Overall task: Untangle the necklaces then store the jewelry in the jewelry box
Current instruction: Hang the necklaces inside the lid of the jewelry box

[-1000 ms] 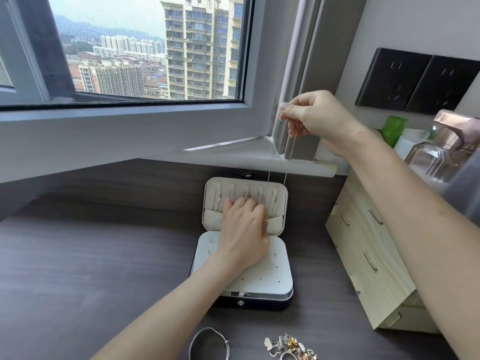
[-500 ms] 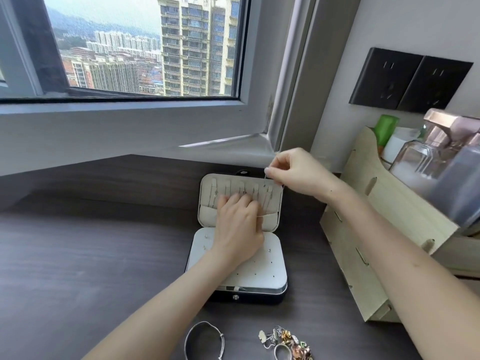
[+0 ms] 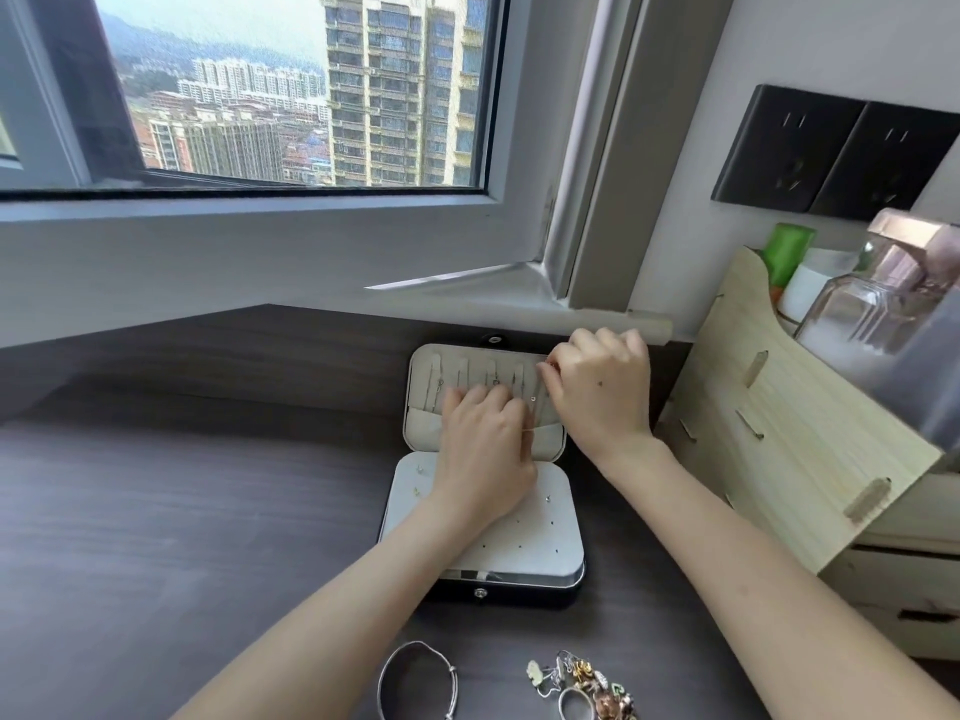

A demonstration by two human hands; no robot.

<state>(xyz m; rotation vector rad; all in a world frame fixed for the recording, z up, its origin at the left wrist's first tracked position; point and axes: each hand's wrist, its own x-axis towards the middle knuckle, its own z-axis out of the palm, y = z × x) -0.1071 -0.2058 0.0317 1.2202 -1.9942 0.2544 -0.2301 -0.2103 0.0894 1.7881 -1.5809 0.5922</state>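
We look down on a dark wood-grain desk (image 3: pixel 182 511) set under a grey-framed window (image 3: pixel 311 200); high-rise blocks fill the glass. On the pale wall to the right are two black sockets (image 3: pixel 789 148). Below them stands one light wooden drawer organiser (image 3: pixel 779 407), holding a green-capped bottle (image 3: pixel 789 249) and a glass bottle (image 3: pixel 867 309).

One jewelry box (image 3: pixel 519 548), black outside, lies open at the back of the desk. Its cream lid (image 3: pixel 428 423) leans back below the sill, and a white perforated panel covers the base.

The left hand (image 3: pixel 483 449) lies on the lid lining, fingers stretched flat and pressing. The right hand (image 3: pixel 602 392) is at the lid's upper right corner, its fingers curled in and pinching the top of one thin necklace (image 3: pixel 530 431). The chain runs down the right end of the lid to the thumb side of the left hand. We cannot tell whether the thumb grips it.

Near the front edge lie one cord bracelet (image 3: pixel 415 644) and, just to its right, one tangled heap of jewelry (image 3: pixel 587 688).
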